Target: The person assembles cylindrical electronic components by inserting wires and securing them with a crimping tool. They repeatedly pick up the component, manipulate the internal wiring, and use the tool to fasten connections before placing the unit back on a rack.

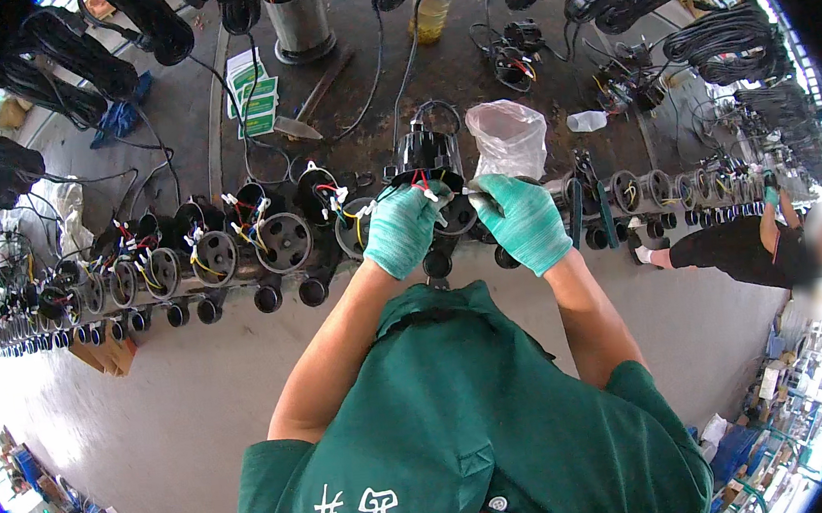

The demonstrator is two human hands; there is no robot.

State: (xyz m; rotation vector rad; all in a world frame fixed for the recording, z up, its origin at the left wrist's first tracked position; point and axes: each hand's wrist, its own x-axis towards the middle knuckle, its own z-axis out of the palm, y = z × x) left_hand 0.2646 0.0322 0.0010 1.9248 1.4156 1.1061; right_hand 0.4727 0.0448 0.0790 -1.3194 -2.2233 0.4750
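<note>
Both my hands wear light green knit gloves. My left hand (401,230) pinches coloured wires (424,188) with white connectors, which come out of a black cylindrical motor housing (429,151) in front of me. Just right of them, my right hand (523,221) has its thumb and fingers pressed together near the housing's edge; whatever lies between them is too small to make out. A grey round end cap with holes (456,214) shows between my hands, partly covered. Behind my right hand stands an open clear plastic bag (508,136), its contents unclear.
A row of pump bodies (283,241) with loose wires lines the table edge both ways. Pliers (593,194) stand to the right. Farther back are a hammer (300,127), green-white cards (255,93), a metal pot (299,20), and cable bundles (721,34). Another person (742,249) works far right.
</note>
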